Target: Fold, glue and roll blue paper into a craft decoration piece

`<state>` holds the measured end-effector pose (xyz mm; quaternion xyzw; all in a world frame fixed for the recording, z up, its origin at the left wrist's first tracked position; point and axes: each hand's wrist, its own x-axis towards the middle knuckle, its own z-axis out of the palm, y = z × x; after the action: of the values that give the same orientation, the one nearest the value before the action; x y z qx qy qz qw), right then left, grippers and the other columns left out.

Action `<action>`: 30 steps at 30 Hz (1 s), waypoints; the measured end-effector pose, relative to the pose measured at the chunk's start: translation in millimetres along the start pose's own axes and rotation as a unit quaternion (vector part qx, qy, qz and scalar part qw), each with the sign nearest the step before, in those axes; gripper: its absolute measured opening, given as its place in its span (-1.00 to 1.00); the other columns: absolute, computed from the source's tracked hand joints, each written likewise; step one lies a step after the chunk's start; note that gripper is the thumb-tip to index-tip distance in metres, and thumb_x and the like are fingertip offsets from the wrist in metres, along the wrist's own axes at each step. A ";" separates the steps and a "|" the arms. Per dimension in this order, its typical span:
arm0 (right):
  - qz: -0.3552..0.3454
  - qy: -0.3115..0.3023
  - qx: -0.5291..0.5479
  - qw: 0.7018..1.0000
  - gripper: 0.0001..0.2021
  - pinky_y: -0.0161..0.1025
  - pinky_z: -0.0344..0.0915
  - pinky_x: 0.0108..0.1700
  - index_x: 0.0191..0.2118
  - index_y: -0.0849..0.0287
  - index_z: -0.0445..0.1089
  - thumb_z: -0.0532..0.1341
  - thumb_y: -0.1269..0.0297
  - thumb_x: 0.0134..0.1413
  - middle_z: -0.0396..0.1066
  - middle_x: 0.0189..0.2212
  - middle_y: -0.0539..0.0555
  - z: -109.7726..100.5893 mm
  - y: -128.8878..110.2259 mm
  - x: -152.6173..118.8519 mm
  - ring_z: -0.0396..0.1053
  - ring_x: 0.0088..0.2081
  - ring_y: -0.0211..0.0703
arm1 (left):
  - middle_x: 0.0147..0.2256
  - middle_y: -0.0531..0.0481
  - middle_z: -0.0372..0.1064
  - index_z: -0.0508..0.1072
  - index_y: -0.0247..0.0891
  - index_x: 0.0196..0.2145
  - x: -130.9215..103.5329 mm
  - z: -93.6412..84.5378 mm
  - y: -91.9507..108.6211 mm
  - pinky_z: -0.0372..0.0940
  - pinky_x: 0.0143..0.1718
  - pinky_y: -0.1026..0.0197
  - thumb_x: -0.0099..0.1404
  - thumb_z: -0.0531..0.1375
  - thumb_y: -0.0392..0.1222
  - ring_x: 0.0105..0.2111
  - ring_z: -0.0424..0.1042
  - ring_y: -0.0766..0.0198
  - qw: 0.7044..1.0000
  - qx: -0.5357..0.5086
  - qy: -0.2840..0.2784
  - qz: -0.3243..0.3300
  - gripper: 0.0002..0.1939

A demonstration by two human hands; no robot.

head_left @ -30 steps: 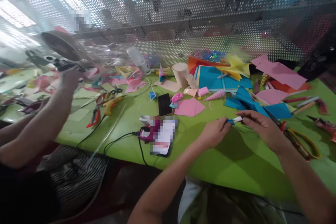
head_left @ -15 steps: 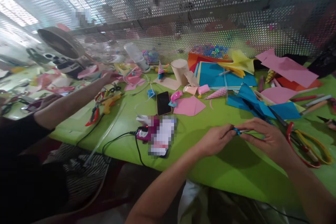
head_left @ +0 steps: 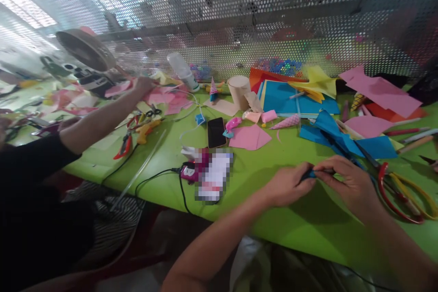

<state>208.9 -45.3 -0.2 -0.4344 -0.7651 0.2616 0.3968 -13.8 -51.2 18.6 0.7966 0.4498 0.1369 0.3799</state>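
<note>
Over the front of the green table, my left hand (head_left: 290, 185) is closed around a small blue piece (head_left: 310, 174), partly hidden by the fingers. The fingertips of my right hand (head_left: 347, 181) pinch the same piece from the other side. Its exact kind is too small to make out. Just beyond the hands lie cut blue sheets (head_left: 323, 125). Scissors with red and yellow handles (head_left: 407, 191) rest beside my right hand, their blades toward the blue sheets.
A phone (head_left: 216, 132), a purple power strip (head_left: 191, 171) and a pixelated screen (head_left: 215, 178) lie left of my hands. Stacked coloured sheets (head_left: 284, 100), a cardboard tube (head_left: 238, 92) and a white bottle (head_left: 183, 72) stand behind. A co-worker's arm (head_left: 102, 116) reaches in from the left.
My fingers have closed in more tightly around the small blue piece, and the right fingertips now pinch nearer to it. The view has shifted slightly; the co-worker's arm still reaches forward.
</note>
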 end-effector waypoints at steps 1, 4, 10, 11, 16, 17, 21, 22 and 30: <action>0.012 0.000 0.002 1.000 -0.89 -0.04 0.50 -0.14 -0.16 -0.04 0.60 0.34 0.10 0.39 0.55 -0.26 0.07 1.0 -0.4 -0.6 0.53 -0.23 0.02 | -0.06 -0.09 0.60 0.34 -0.17 0.17 0.7 1.6 0.1 0.39 -0.10 0.14 0.60 0.08 0.00 -0.12 0.60 0.07 1.000 0.029 0.002 0.001 -0.68; 0.037 0.004 -0.003 0.999 -0.85 -0.06 0.49 -0.16 -0.18 -0.02 0.58 0.32 0.07 0.39 0.56 -0.27 0.07 3.4 -0.5 -2.1 0.52 -0.24 0.01 | -0.07 -0.11 0.60 0.35 -0.17 0.12 4.3 6.3 -0.3 0.37 -0.15 0.14 0.62 0.07 0.02 -0.13 0.61 0.05 0.995 0.102 0.015 0.000 -0.72; 0.055 0.000 -0.008 0.998 -0.76 -0.05 0.53 -0.12 -0.06 -0.01 0.57 0.31 -0.03 0.38 0.63 -0.16 0.12 -0.7 0.1 -1.2 0.59 -0.16 0.07 | -0.16 -0.05 0.56 0.39 -0.15 -0.07 6.9 2.3 1.4 0.29 -0.23 0.20 0.66 0.00 0.02 -0.19 0.56 0.13 0.992 0.118 0.037 -0.007 -0.74; 0.050 0.003 -0.004 0.999 -0.74 -0.04 0.54 -0.10 -0.01 -0.01 0.56 0.31 -0.03 0.37 0.64 -0.12 0.13 -2.7 0.2 -0.6 0.61 -0.13 0.08 | -0.20 -0.03 0.54 0.38 -0.15 -0.08 6.3 0.5 1.4 0.27 -0.25 0.21 0.66 0.00 0.02 -0.22 0.54 0.15 0.994 0.100 0.038 -0.010 -0.73; -0.002 -0.023 -0.013 1.000 -0.78 0.06 0.57 -0.01 0.02 -0.09 0.60 0.28 0.03 0.41 0.67 -0.11 0.11 -11.2 1.4 2.0 0.63 -0.09 0.13 | -0.34 0.06 0.41 0.37 -0.15 -0.16 2.2 -5.9 -2.3 0.21 -0.31 0.25 0.66 -0.01 0.03 -0.30 0.44 0.22 0.999 -0.019 0.028 -0.001 -0.70; -0.009 -0.022 -0.022 0.999 -0.78 0.06 0.57 -0.01 0.02 -0.09 0.61 0.28 0.04 0.41 0.67 -0.11 0.11 -12.2 1.6 2.5 0.63 -0.09 0.13 | -0.33 0.06 0.40 0.37 -0.15 -0.16 1.6 -6.4 -3.3 0.22 -0.30 0.26 0.66 -0.01 0.03 -0.29 0.43 0.23 0.999 -0.037 0.026 0.004 -0.71; -0.037 -0.023 -0.063 0.997 -0.77 0.04 0.55 -0.02 -0.02 -0.04 0.60 0.25 0.01 0.45 0.67 -0.14 0.14 -15.0 1.3 4.5 0.63 -0.09 0.14 | -0.29 0.05 0.41 0.36 -0.16 -0.14 0.3 -7.2 -6.5 0.26 -0.25 0.26 0.66 0.00 0.01 -0.27 0.43 0.24 0.997 -0.070 0.013 0.019 -0.73; -0.044 -0.029 -0.075 0.996 -0.76 0.04 0.54 -0.03 -0.03 -0.04 0.60 0.24 0.00 0.46 0.67 -0.15 0.15 -15.5 0.6 5.1 0.63 -0.09 0.14 | -0.28 0.05 0.42 0.36 -0.16 -0.13 0.3 -7.0 -7.0 0.26 -0.25 0.25 0.65 0.00 0.01 -0.28 0.43 0.24 0.998 -0.064 0.010 0.021 -0.73; -0.067 -0.080 -0.139 0.985 -0.67 0.02 0.46 -0.07 -0.08 -0.02 0.57 0.11 -0.04 0.53 0.63 -0.22 0.17 -11.1 -3.4 6.3 0.57 -0.14 0.14 | -0.32 0.04 0.48 0.38 -0.13 -0.02 4.0 2.0 -9.8 0.24 -0.30 0.23 0.58 0.13 0.06 -0.31 0.51 0.18 0.996 0.090 0.010 -0.005 -0.76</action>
<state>214.7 -40.8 10.8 -0.4104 -0.8508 0.1600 0.2866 -16.5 -45.9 9.6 0.8238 0.4680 0.1021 0.3031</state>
